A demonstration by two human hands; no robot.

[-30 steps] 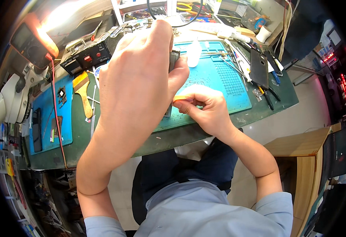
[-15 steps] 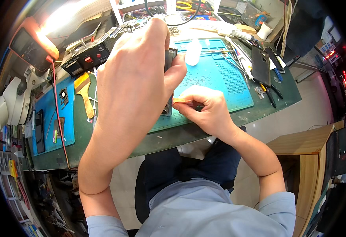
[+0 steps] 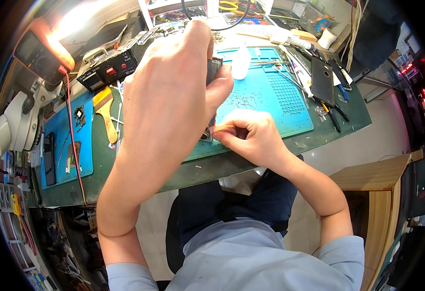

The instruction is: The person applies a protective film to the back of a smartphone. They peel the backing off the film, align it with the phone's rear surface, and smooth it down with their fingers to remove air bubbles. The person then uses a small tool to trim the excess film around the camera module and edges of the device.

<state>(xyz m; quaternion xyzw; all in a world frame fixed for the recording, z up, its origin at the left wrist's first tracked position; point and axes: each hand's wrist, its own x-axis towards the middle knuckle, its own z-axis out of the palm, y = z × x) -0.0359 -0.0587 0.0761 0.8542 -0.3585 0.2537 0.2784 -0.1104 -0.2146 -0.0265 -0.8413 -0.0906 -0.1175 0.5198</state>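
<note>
My left hand (image 3: 169, 92) is raised over the bench, closed around a dark grey object (image 3: 214, 70). Only its rounded edge shows between thumb and fingers, so its kind stays unclear. Lower and to the right, my right hand (image 3: 253, 133) is closed in a pinch. Whatever lies between those fingertips is too small to make out. The fingertips are at the edge of a dark device (image 3: 206, 135) with a round, lens-like part, mostly hidden behind my left hand. Beneath lies a blue work mat (image 3: 258, 104) with dark crumbs scattered on it.
A white bottle (image 3: 241, 63) stands on the mat. To the right lie tweezers, a black phone (image 3: 322, 80) and pliers (image 3: 332, 116). On the left are a brush (image 3: 105, 114), a boxy black unit (image 3: 108, 70), an orange multimeter (image 3: 40, 56) and a microscope (image 3: 16, 121).
The whole view has shifted slightly. My right fingertips have drawn into a tighter pinch by the device, more of which now shows. My left hand keeps its grip on the dark grey object.
</note>
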